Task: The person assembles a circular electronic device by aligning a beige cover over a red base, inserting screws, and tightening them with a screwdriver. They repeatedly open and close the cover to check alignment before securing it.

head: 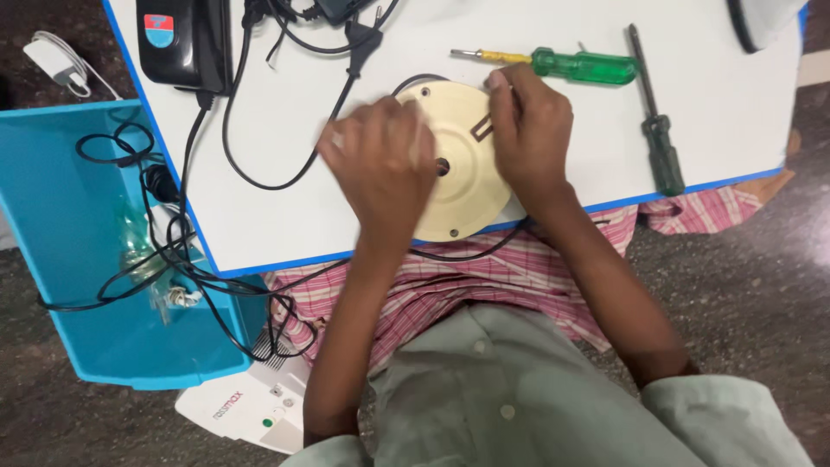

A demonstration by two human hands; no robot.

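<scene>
Both hands steady cream round disc (pixel 458 164) flat at desk (pixel 726 112) near edge: left hand (pixel 380 169) fingers spread on it, right hand (pixel 529 130) fingers curled on rim, green screwdriver (pixel 579 66) beyond.

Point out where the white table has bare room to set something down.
The table is bare left of the left hand, below the black cord, and between the dark screwdriver and the far-right edge. The top edge is crowded: black box, plug, green screwdriver.

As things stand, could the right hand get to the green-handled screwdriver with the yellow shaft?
Probably yes. The right hand rests on the cream round disc, and the green-handled screwdriver lies just beyond its fingers on the white table, with nothing between them.
</scene>
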